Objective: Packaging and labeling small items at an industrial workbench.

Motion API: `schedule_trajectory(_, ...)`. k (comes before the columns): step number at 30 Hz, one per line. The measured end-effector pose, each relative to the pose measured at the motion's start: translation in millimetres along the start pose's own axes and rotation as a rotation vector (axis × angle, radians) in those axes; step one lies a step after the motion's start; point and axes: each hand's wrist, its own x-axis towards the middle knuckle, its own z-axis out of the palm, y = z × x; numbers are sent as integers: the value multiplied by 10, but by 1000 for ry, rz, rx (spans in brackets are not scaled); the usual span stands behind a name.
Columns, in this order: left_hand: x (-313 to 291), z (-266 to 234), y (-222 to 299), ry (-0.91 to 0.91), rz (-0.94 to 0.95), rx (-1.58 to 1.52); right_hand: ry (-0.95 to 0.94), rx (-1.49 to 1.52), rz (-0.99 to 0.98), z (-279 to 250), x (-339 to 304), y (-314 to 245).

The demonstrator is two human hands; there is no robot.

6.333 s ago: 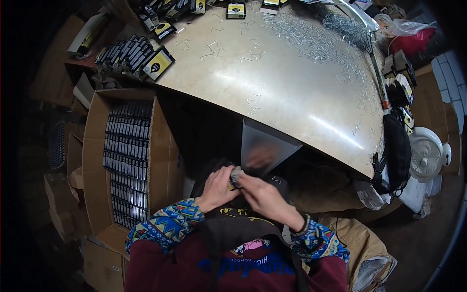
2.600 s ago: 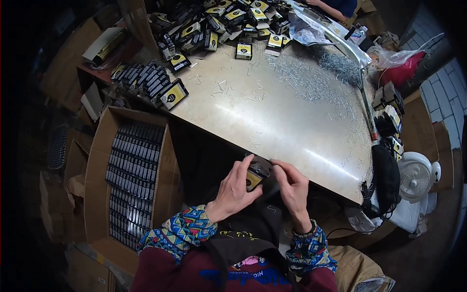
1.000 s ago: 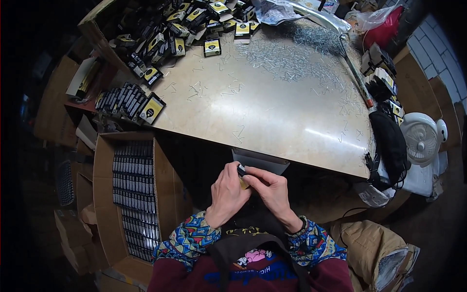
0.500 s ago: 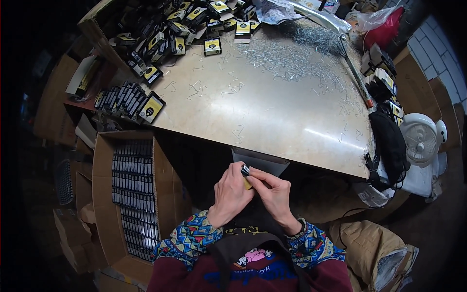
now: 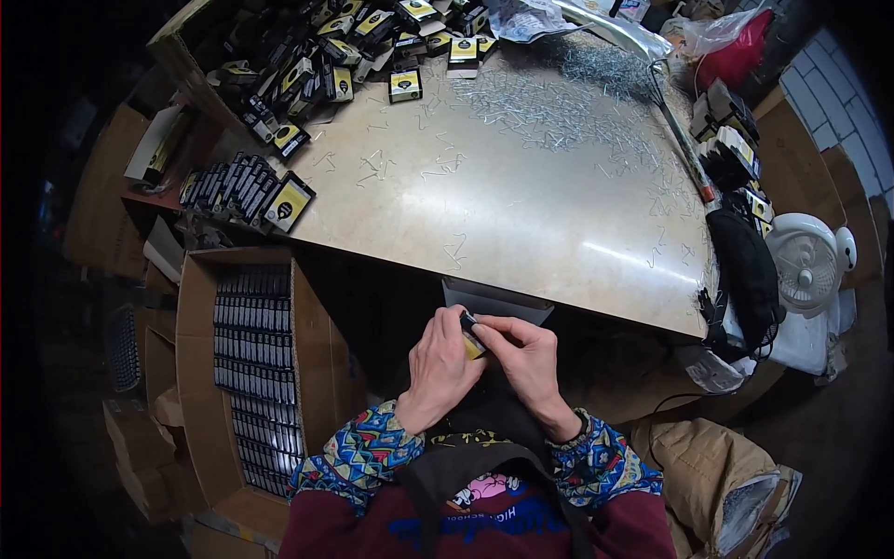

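Note:
Between my two hands, in front of my chest and short of the table's near edge, is a small black and yellow box [image 5: 473, 347]. My left hand [image 5: 440, 363] is wrapped round it from the left, its fingers curled along the side. The fingertips and thumb of my right hand [image 5: 523, 359] pinch at its upper end, where a dark flap or edge shows. My fingers cover much of the box. Thin bent metal hooks [image 5: 521, 112] lie strewn over the tabletop [image 5: 484, 224] beyond my hands.
A carton [image 5: 200, 373] on the left holds rows of dark small boxes [image 5: 253, 349]. More black and yellow boxes [image 5: 406, 85] are heaped at the far left. A black pouch [image 5: 742, 270] and a white fan [image 5: 805, 261] are at the right; a brown sack [image 5: 698, 466] stands lower right.
My right fingers have shifted slightly at the upper end of the box, and more of its yellow face now shows. My left hand keeps its hold.

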Motion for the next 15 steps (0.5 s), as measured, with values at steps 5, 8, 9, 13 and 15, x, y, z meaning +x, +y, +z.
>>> schedule_trajectory(5,26,1,-23,29,45,-6,-6,55,30,-22,102,35)
schedule_trajectory(8,17,11,-35,-7,42,2,-10,90,49,-30,151,31)
schedule_trajectory(9,24,11,-28,14,55,0,-11,116,74,-32,154,22)
schedule_trajectory(13,35,43,-36,82,12,-28,28,-52,-43,73,74,-90)
schedule_trajectory(15,23,64,-48,88,-23,-72,48,-74,-149,108,22,-78)
